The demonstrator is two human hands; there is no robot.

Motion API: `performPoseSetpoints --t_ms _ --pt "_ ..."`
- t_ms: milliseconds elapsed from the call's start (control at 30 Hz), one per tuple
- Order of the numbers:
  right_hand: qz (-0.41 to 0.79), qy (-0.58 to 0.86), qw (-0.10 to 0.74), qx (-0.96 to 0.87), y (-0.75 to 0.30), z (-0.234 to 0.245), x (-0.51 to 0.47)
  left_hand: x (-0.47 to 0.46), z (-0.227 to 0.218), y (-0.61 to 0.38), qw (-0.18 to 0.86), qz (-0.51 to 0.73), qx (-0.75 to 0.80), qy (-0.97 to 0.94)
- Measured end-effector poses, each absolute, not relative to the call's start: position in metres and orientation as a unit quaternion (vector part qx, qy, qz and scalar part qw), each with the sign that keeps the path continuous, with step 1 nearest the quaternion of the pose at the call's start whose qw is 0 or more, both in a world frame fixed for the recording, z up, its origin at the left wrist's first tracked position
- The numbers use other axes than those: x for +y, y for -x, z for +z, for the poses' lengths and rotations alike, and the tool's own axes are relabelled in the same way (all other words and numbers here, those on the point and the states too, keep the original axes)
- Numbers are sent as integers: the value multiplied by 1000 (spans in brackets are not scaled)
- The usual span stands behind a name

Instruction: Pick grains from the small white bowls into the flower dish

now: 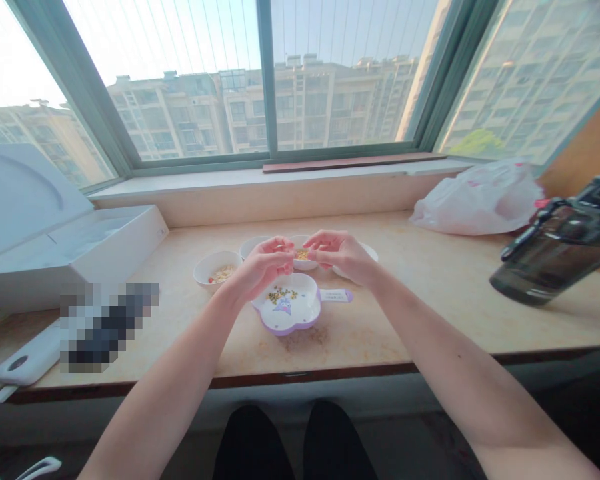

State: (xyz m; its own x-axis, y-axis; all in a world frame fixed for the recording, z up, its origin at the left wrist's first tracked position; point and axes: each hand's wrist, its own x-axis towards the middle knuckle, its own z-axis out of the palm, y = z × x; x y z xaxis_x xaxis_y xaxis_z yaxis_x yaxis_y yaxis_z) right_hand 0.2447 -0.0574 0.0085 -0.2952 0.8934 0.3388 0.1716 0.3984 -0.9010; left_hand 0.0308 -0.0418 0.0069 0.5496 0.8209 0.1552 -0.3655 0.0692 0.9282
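My left hand (263,267) and my right hand (337,253) are raised together above a white dish with a purple rim and handle (305,319) that holds a scatter of small greenish beans (281,294). Both hands have their fingers curled and pinched towards each other over a small white bowl of yellowish grains (303,255). What the fingertips pinch is too small to make out. A white bowl with pale and red bits (217,270) stands to the left of my left hand. Two more white bowls (253,245) (367,252) are partly hidden behind the hands.
A white open box (75,247) fills the left of the stone counter (430,313). A white power bank (27,360) with a cable lies near the front left edge. A dark water bottle (555,247) and a white plastic bag (480,197) are at the right. Windows lie beyond.
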Motion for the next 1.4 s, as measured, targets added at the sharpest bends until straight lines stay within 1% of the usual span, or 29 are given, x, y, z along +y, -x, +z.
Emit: performPoseSetpoints --t_ms 100,233,467,600,700,833,900,1033,1167,1267,1400 --pt "423 357 452 -700 -239 8 -61 -39 4 -31 696 418 223 -539" --pt "426 346 453 -702 -233 7 -62 -37 0 -31 690 404 236 -552" --pt "399 397 446 -696 -232 3 -57 -39 -2 -34 671 407 282 -552" --pt "358 414 437 -714 -234 1 -54 -40 0 -34 635 408 322 -571" --pt "314 424 433 -731 -238 1 -52 -42 1 -32 548 380 359 -653" --pt "237 466 430 -736 -251 3 -46 -42 -2 -25 335 284 381 -813" --pt "174 514 404 -737 -259 5 -42 -40 -5 -21 269 243 357 -861" --pt "61 635 296 -711 -279 8 -34 -36 -12 -19 238 208 326 -891" --pt "37 706 201 -679 -291 6 -29 -34 -15 -21 212 148 329 -908" --pt "41 722 167 -670 -294 3 -28 -37 -12 -24 164 145 333 -917" --pt "45 727 150 -669 -292 2 -28 -40 -8 -25 90 128 371 -915"
